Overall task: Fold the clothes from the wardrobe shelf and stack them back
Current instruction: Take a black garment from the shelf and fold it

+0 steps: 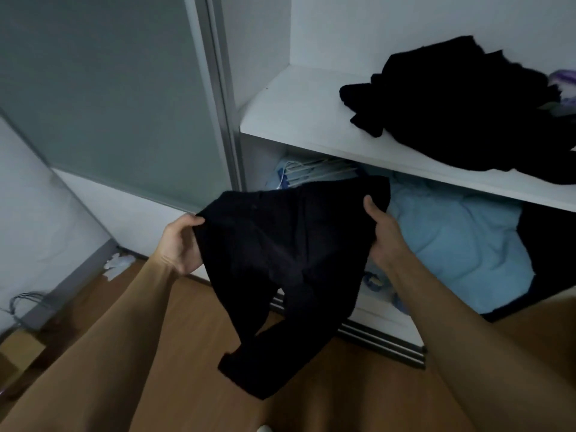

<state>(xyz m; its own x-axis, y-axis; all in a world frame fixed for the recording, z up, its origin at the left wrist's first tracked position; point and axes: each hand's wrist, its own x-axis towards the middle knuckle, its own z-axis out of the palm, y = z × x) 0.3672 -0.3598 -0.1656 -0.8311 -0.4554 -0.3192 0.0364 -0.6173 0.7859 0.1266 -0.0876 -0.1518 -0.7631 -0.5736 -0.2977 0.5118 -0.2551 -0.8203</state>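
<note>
In the middle of the frame both hands hold up black trousers (pixel 280 244) in front of the open wardrobe. The left hand (pixel 182 244) grips the top edge at centre left, its fingers curled into the cloth. The right hand (pixel 381 235) pinches the opposite corner, thumb on the front and fingers hidden behind the fabric. A leg of the trousers hangs toward the lower middle, above the wooden floor (pixel 187 322). At the upper right, the white wardrobe shelf (pixel 296 113) carries a loose pile of black clothes (pixel 467 113), with a purple-and-white item (pixel 564 85) at its right edge. Below the shelf lie light blue fabric (pixel 461 244) and hangers (pixel 311 173). A frosted sliding door (pixel 109 88) fills the upper left.
</note>
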